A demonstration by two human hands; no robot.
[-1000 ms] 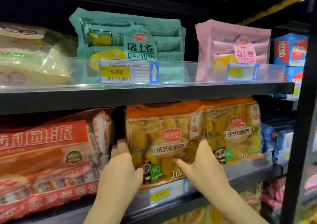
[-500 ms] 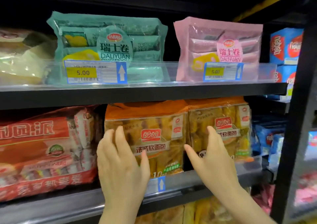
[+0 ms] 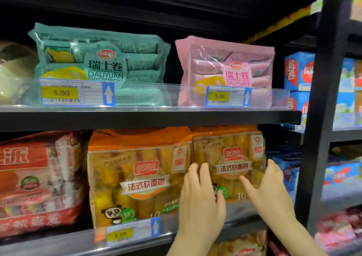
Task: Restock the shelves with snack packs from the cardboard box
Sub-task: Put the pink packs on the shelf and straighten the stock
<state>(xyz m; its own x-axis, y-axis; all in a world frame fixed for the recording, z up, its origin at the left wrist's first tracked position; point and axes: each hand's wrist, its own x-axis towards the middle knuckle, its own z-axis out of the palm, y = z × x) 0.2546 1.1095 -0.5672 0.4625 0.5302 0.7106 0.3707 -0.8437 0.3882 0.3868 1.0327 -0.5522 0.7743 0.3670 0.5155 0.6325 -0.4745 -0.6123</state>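
Orange bread pack (image 3: 229, 157) upright on lower shelf (image 3: 242, 212); left hand (image 3: 199, 202) and right hand (image 3: 272, 193) flank it, grip released, fingers straight.

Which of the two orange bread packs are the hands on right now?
The right-hand orange pack, beside the black upright: left hand and right hand rest on its front. The left orange pack is untouched.

Glossy clear-windowed plastic wraps the orange bread pack (image 3: 229, 163); the shelf edge (image 3: 148, 118) looks matt black.
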